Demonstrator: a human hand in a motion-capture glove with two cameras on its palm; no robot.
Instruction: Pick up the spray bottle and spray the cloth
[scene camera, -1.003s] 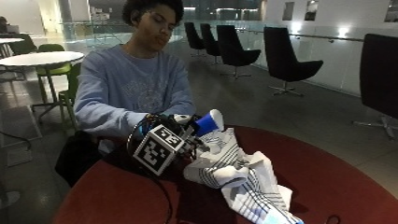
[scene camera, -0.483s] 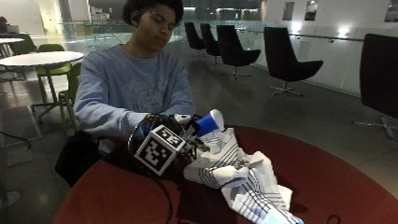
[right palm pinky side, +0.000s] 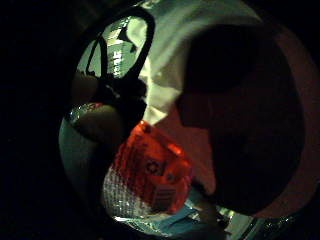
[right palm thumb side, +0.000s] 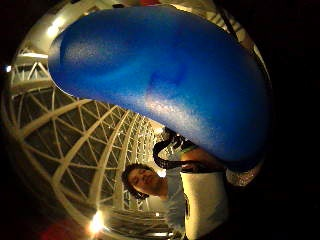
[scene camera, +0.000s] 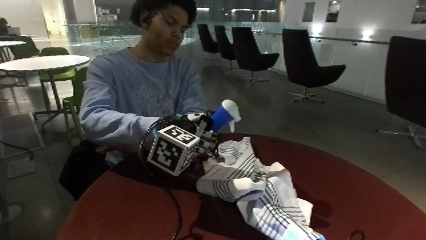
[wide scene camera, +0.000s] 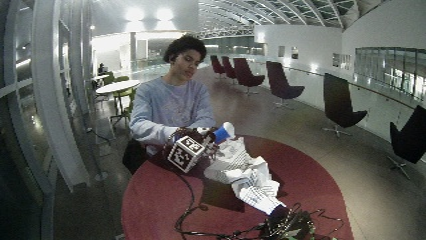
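The person's gloved right hand (scene camera: 190, 137) is clamped round a spray bottle with a blue-and-white plastic trigger head (scene camera: 224, 116), holding it upright just above the round red bench (scene camera: 373, 200), at the near edge of the crumpled white cloth with dark stripes (scene camera: 256, 187) that lies heaped on the bench beside it. The lift looks done, so the step in hand appears to be the spraying itself: the nozzle seems to point out over the cloth, and the next move probably calls for tipping the head down toward the folds and squeezing the trigger. The outside views give the whole layout but hide the fingers behind the glove; whether a finger sits on the trigger cannot be told. The thumb-side palm view is filled by the blue head close to the palm. The little-finger-side view alone shows the bottle's red printed label (right palm pinky side: 150, 172), with cloth and red bench beyond it.
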